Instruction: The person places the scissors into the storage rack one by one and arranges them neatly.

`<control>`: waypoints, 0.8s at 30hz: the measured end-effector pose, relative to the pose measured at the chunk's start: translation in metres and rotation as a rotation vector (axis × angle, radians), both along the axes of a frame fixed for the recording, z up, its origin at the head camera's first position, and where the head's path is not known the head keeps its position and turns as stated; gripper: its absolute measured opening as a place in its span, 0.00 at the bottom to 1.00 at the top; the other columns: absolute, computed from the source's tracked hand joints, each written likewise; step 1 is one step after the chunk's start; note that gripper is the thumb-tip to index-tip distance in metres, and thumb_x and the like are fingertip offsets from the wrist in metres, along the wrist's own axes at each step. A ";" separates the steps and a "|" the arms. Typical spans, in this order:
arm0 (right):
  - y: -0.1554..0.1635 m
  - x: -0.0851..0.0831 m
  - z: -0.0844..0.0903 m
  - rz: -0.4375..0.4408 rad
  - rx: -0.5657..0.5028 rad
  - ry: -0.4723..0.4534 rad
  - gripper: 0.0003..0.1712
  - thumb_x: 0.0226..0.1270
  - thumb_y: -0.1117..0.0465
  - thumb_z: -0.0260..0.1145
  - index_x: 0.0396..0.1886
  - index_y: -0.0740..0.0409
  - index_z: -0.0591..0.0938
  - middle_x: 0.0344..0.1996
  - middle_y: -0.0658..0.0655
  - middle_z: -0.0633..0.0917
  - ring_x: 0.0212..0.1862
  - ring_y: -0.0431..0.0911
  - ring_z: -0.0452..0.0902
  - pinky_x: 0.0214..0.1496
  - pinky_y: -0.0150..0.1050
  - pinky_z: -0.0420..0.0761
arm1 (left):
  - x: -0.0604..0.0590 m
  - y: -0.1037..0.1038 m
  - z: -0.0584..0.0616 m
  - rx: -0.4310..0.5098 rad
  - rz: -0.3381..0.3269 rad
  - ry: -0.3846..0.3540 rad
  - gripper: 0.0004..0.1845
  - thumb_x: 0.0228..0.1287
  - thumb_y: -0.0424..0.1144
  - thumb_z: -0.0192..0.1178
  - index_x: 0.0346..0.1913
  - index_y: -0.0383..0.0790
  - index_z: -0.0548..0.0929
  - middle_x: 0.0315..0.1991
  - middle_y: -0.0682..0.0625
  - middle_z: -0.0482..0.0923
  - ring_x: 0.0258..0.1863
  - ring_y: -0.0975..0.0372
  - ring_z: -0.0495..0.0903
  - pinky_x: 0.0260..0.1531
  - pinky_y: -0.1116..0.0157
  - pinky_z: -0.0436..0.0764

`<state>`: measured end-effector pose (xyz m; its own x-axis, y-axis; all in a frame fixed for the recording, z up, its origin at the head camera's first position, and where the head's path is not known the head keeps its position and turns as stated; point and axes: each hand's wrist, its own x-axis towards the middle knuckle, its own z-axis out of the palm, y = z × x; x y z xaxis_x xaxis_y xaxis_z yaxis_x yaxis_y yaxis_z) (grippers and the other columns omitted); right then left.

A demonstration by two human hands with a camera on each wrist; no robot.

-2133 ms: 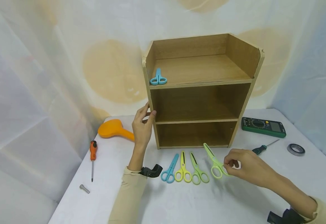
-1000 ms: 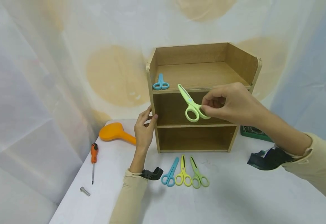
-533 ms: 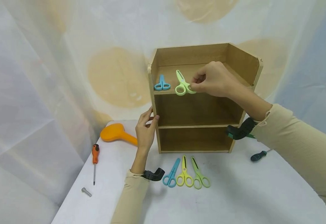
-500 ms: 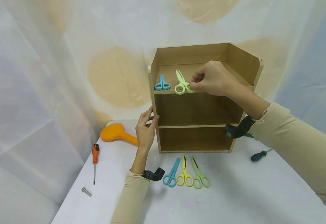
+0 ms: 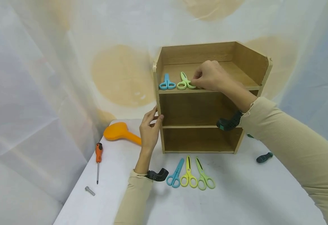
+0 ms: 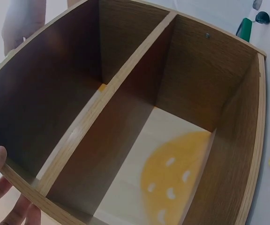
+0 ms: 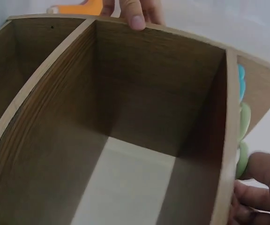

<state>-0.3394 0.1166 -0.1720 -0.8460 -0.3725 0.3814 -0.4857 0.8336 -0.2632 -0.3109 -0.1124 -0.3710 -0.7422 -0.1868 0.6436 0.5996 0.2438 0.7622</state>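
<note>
A three-tier wooden shelf unit (image 5: 192,127) stands on the white table. My left hand (image 5: 150,131) grips its left side panel, thumb at the front edge and fingers round the outside, as the left wrist view shows too. At the top tier, my right hand (image 5: 210,76) pinches one handle loop of light green scissors (image 5: 184,80). Their loops lie at the tier's front edge, blades pointing back. Blue scissors (image 5: 167,82) lie just left of them. In the right wrist view the green loops (image 7: 244,119) stick out past the board beside my thumb.
Before the unit lie blue scissors (image 5: 178,170), yellow scissors (image 5: 188,170) and green scissors (image 5: 202,170). At left are an orange paddle-like object (image 5: 116,131), an orange-handled screwdriver (image 5: 99,153) and a bolt (image 5: 89,191). A dark green screwdriver handle (image 5: 264,157) shows at right; my arm hides things there.
My right hand has carried the light green scissors from the table up to the top tier and lowered them beside the blue pair. The left hand has stayed on the side panel.
</note>
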 end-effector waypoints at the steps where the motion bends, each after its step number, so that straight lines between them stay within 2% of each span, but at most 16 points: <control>1: 0.001 0.003 0.000 0.009 -0.008 0.034 0.12 0.65 0.62 0.61 0.32 0.60 0.89 0.22 0.53 0.83 0.25 0.46 0.71 0.29 0.38 0.69 | 0.003 0.001 0.003 -0.002 0.000 0.000 0.24 0.70 0.34 0.63 0.67 0.38 0.77 0.59 0.41 0.78 0.49 0.51 0.81 0.42 0.54 0.83; 3: 0.003 0.013 0.001 0.037 -0.021 0.116 0.13 0.67 0.62 0.59 0.33 0.60 0.89 0.24 0.54 0.84 0.27 0.47 0.73 0.32 0.40 0.71 | 0.005 0.001 0.005 -0.009 0.002 0.008 0.24 0.70 0.34 0.63 0.67 0.37 0.76 0.58 0.41 0.78 0.48 0.51 0.81 0.41 0.53 0.84; 6: 0.006 0.032 -0.002 0.100 -0.047 0.221 0.12 0.68 0.62 0.60 0.34 0.60 0.89 0.27 0.55 0.85 0.30 0.46 0.75 0.35 0.41 0.73 | -0.002 -0.001 0.000 -0.017 0.005 0.030 0.24 0.70 0.36 0.63 0.68 0.39 0.76 0.59 0.41 0.78 0.48 0.52 0.81 0.40 0.53 0.84; 9: 0.012 0.050 -0.012 0.168 -0.034 0.282 0.08 0.68 0.62 0.64 0.32 0.58 0.88 0.26 0.52 0.84 0.29 0.44 0.75 0.32 0.40 0.74 | -0.013 -0.005 -0.007 -0.021 0.005 0.042 0.25 0.70 0.41 0.63 0.68 0.44 0.77 0.59 0.45 0.78 0.48 0.54 0.81 0.39 0.53 0.84; 11: 0.017 0.061 -0.024 0.225 -0.021 0.306 0.06 0.67 0.63 0.66 0.31 0.57 0.88 0.25 0.50 0.83 0.28 0.42 0.74 0.30 0.37 0.74 | -0.015 -0.007 -0.009 -0.025 0.000 0.038 0.25 0.70 0.44 0.63 0.68 0.48 0.77 0.59 0.48 0.78 0.49 0.56 0.81 0.40 0.56 0.84; 16: 0.031 0.090 -0.064 0.318 -0.034 0.261 0.02 0.62 0.68 0.71 0.32 0.57 0.88 0.27 0.46 0.83 0.28 0.38 0.74 0.27 0.33 0.77 | -0.017 -0.008 -0.011 -0.029 -0.021 0.020 0.26 0.70 0.48 0.63 0.69 0.53 0.76 0.59 0.52 0.77 0.49 0.60 0.80 0.42 0.61 0.84; 24: 0.044 0.127 -0.145 0.283 -0.032 0.081 0.06 0.59 0.66 0.75 0.34 0.50 0.88 0.30 0.40 0.81 0.33 0.37 0.75 0.32 0.31 0.81 | -0.020 -0.008 -0.013 -0.042 -0.018 0.013 0.26 0.71 0.49 0.62 0.69 0.52 0.76 0.59 0.53 0.77 0.49 0.61 0.80 0.42 0.63 0.84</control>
<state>-0.2122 0.1602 -0.3169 -0.6770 -0.5759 0.4583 -0.7178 0.6543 -0.2381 -0.3305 -0.1207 -0.3841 -0.7368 -0.1462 0.6601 0.6140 0.2642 0.7438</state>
